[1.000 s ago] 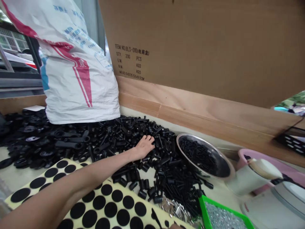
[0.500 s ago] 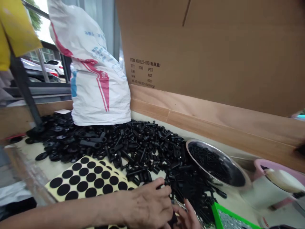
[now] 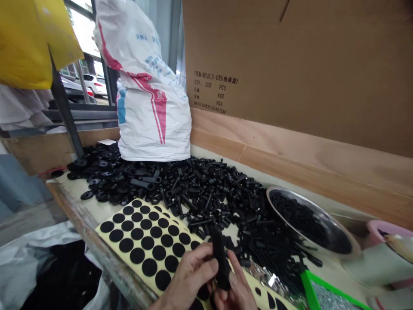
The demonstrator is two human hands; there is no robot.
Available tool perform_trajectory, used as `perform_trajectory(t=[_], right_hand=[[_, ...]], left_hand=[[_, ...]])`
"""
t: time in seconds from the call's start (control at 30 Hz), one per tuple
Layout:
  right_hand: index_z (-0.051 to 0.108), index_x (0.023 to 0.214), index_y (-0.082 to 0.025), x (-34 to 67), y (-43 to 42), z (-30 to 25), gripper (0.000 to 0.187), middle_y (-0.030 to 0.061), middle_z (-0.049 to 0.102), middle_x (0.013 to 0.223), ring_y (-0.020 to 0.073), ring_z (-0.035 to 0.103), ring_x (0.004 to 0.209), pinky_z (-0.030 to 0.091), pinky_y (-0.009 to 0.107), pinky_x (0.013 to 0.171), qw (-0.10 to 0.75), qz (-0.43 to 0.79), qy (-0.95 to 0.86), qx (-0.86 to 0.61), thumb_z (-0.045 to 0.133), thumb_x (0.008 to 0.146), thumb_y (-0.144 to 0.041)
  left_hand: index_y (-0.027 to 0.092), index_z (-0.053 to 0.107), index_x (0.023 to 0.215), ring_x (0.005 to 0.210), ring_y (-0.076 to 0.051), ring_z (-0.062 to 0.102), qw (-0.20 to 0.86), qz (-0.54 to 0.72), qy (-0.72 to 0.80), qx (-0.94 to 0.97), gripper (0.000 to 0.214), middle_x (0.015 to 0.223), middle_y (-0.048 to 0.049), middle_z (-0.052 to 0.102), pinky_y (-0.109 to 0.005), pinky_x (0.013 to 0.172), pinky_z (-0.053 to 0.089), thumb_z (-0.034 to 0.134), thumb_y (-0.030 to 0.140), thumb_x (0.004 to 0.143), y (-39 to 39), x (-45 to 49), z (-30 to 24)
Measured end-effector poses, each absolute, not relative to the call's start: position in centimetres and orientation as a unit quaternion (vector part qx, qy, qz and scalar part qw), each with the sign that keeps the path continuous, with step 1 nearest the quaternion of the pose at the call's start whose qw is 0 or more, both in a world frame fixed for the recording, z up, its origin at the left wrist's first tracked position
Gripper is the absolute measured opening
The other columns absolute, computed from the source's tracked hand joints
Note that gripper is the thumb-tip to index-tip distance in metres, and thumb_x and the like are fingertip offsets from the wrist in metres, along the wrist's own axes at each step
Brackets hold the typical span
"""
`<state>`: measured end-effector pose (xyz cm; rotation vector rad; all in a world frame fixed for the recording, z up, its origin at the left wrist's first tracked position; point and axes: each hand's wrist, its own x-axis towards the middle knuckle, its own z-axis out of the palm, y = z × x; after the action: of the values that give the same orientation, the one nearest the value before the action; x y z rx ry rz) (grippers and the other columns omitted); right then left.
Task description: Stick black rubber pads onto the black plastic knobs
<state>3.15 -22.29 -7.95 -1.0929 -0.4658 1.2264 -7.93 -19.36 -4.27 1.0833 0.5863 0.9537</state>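
I see left hand and right hand together, clamped on black plastic part, above sticker sheet; black parts pile behind.

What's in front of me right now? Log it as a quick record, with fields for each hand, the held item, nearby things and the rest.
Left hand: grips the held item
Right hand: touches its lower end
Held item: elongated black plastic part
Nearby: sheet of black adhesive dots, pile of black plastic parts
Rest: steel bowl of black screws, green tray, white woven sack, cardboard carton
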Motion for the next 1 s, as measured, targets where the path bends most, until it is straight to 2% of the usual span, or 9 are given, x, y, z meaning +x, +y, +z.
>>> perform_trajectory(t=[0.07,0.13,0.17,0.2,0.27,0.37,0.47,0.6,1.0], right_hand=[[0.044,0.128,-0.022,2.6,-22.6,-7.1,0.075,-0.0053,0.060,0.058,0.0101,0.047,0.038,0.037,0.022,0.039,0.669,0.514,-0.208,-0.495,0.078,0.066,-0.048],[0.048,0.124,-0.021,3.1,-23.0,-6.2,0.074,0.0018,0.068,0.085,0.0121,0.056,0.053,0.044,0.024,0.048,0.703,0.415,-0.229,-0.530,0.081,0.062,-0.046],[0.055,0.117,-0.020,3.6,-23.2,-5.8,0.065,0.0008,0.067,0.084,0.0110,0.055,0.056,0.045,0.024,0.052,0.712,0.357,-0.233,-0.558,0.081,0.064,-0.046],[0.061,0.105,-0.019,4.2,-23.4,-5.6,0.051,-0.0024,0.063,0.072,0.0096,0.052,0.055,0.044,0.022,0.055,0.718,0.311,-0.228,-0.580,0.080,0.065,-0.045],[0.064,0.084,-0.019,5.1,-23.9,-5.3,0.031,-0.0058,0.054,0.057,0.0083,0.046,0.054,0.039,0.021,0.057,0.720,0.278,-0.238,-0.589,0.079,0.068,-0.042],[0.060,0.069,-0.019,5.3,-24.6,-5.3,0.028,-0.0058,0.047,0.052,0.0086,0.042,0.053,0.034,0.022,0.053,0.694,0.337,-0.280,-0.571,0.077,0.072,-0.043],[0.059,0.066,-0.019,4.2,-25.1,-5.6,0.032,-0.0057,0.043,0.051,0.0088,0.038,0.051,0.031,0.022,0.050,0.660,0.409,-0.276,-0.567,0.075,0.073,-0.046],[0.057,0.063,-0.019,3.0,-25.3,-6.1,0.037,-0.0062,0.039,0.049,0.0084,0.034,0.050,0.027,0.022,0.047,0.616,0.470,-0.270,-0.572,0.075,0.071,-0.050],[0.057,0.065,-0.018,2.4,-24.9,-6.2,0.036,-0.0066,0.036,0.051,0.0091,0.028,0.053,0.023,0.023,0.050,0.592,0.470,-0.254,-0.604,0.073,0.073,-0.050]], left_hand=[[0.013,0.065,0.107,0.053,-0.011,0.059,0.702,0.451,0.301,0.461,0.035,0.069,-0.0041,0.065,-0.020,0.052,0.042,0.059,0.042,0.088,-19.4,-8.6,-3.7],[0.013,0.065,0.101,0.055,-0.010,0.059,0.694,0.463,0.348,0.428,0.030,0.080,-0.0059,0.067,-0.018,0.048,0.041,0.061,0.039,0.087,-19.2,-9.3,-3.2],[0.013,0.065,0.098,0.056,-0.010,0.060,0.695,0.460,0.368,0.412,0.028,0.084,-0.0064,0.067,-0.018,0.046,0.041,0.062,0.038,0.086,-19.0,-9.5,-3.1],[0.013,0.064,0.096,0.056,-0.010,0.060,0.704,0.450,0.383,0.394,0.026,0.084,-0.0063,0.067,-0.017,0.044,0.040,0.063,0.037,0.085,-18.9,-9.8,-3.0],[0.014,0.063,0.093,0.052,-0.010,0.059,0.724,0.426,0.401,0.365,0.022,0.078,-0.0046,0.066,-0.016,0.041,0.039,0.063,0.034,0.083,-18.7,-10.0,-3.1],[0.015,0.061,0.092,0.049,-0.009,0.059,0.738,0.409,0.415,0.340,0.020,0.080,-0.0043,0.066,-0.014,0.039,0.038,0.062,0.032,0.083,-18.9,-9.9,-3.7],[0.016,0.059,0.093,0.047,-0.008,0.059,0.737,0.413,0.421,0.330,0.019,0.084,-0.0040,0.066,-0.014,0.036,0.037,0.061,0.032,0.084,-19.1,-9.6,-4.0],[0.015,0.058,0.092,0.046,-0.008,0.059,0.738,0.413,0.417,0.334,0.019,0.077,-0.0024,0.065,-0.013,0.035,0.037,0.061,0.031,0.083,-19.1,-9.5,-4.0],[0.015,0.056,0.091,0.046,-0.009,0.058,0.714,0.422,0.434,0.352,0.022,0.070,0.0001,0.061,-0.014,0.037,0.039,0.060,0.036,0.085,-18.9,-9.2,-3.6]])
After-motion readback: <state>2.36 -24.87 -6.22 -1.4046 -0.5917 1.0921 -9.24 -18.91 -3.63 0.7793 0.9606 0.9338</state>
